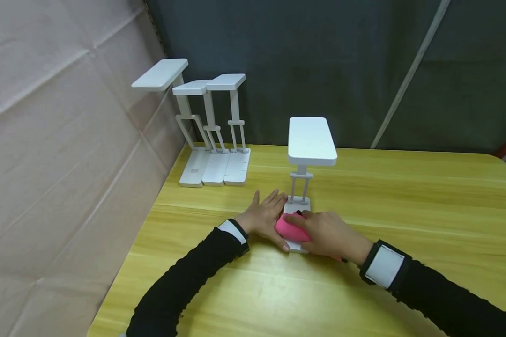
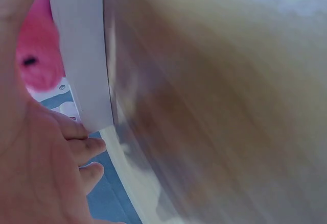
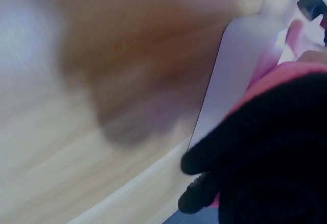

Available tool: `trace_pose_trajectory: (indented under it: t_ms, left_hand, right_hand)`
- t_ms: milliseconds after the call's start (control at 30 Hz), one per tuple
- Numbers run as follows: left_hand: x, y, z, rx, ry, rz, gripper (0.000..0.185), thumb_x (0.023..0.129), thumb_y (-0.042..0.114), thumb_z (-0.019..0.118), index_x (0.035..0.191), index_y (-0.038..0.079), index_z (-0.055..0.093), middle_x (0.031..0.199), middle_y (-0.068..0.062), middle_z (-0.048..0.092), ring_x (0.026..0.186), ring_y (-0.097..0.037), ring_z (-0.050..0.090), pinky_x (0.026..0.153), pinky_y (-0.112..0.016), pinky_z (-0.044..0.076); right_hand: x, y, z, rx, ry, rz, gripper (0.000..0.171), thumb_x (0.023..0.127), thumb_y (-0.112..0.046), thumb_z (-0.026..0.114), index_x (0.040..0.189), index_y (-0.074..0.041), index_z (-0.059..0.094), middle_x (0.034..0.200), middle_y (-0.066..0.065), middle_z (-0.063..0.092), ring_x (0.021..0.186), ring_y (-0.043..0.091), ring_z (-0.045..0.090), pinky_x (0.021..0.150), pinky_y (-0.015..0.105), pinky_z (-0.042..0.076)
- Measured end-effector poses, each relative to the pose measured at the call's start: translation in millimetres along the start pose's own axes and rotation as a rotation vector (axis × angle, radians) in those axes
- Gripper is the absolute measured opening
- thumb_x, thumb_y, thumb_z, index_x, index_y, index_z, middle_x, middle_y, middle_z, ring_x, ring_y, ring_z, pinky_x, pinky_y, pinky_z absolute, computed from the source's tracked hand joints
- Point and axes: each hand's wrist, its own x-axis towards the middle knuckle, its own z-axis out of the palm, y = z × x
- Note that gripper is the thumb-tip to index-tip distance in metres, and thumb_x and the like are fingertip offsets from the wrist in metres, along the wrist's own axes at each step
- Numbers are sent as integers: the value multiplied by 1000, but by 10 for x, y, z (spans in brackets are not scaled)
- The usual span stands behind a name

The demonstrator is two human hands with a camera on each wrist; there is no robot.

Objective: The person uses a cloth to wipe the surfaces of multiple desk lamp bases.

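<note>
A white folding phone stand (image 1: 313,140) stands upright on the table, its raised plate above two thin legs and a flat base (image 2: 84,55). My left hand (image 1: 264,219) lies against the left side of that base, fingers straight and spread, thumb near its front end. My right hand (image 1: 331,234) grips a pink rounded object (image 1: 293,228) with black parts and holds it over the base. The pink object shows a small black mark in the left wrist view. Up close in the right wrist view, its dark part (image 3: 276,137) covers much of the hand. Its exact kind is unclear.
Three similar white stands (image 1: 213,166) stand side by side at the table's back left corner. A pale cloth wall (image 1: 59,154) runs along the left edge, and a dark curtain (image 1: 278,61) hangs behind. The wood-grain table (image 1: 405,210) extends to the right.
</note>
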Motion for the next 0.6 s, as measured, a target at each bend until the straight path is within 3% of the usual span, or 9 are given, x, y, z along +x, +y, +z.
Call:
trace_pose_trajectory:
  t_ms: [233,500,600]
  left_hand:
    - [8,17,13,14,17,-11,141,53,84,66,153,5,5,159,-9,8,145,-24,-2,107,-64,2]
    - [19,3,11,8,1,-19,139,55,80,69,153,6,5,159,-8,6,145,-22,-3,108,-64,0]
    - [15,4,8,2,5,-15,140,54,82,67,153,5,5,159,-8,6,145,-23,-4,108,-64,0]
  right_hand:
    - [-135,-62,-24,118,-29,11,51,80,-36,75,124,-13,61,83,3,62,59,8,52,52,29,46]
    - [-206,103,-223,405,-241,-3,55,77,-18,71,130,-20,60,99,-8,63,74,5,54,61,27,46]
    - [-160,196,-281,397,-181,28,52,78,-19,71,129,-17,61,98,-7,64,72,5,54,59,25,46]
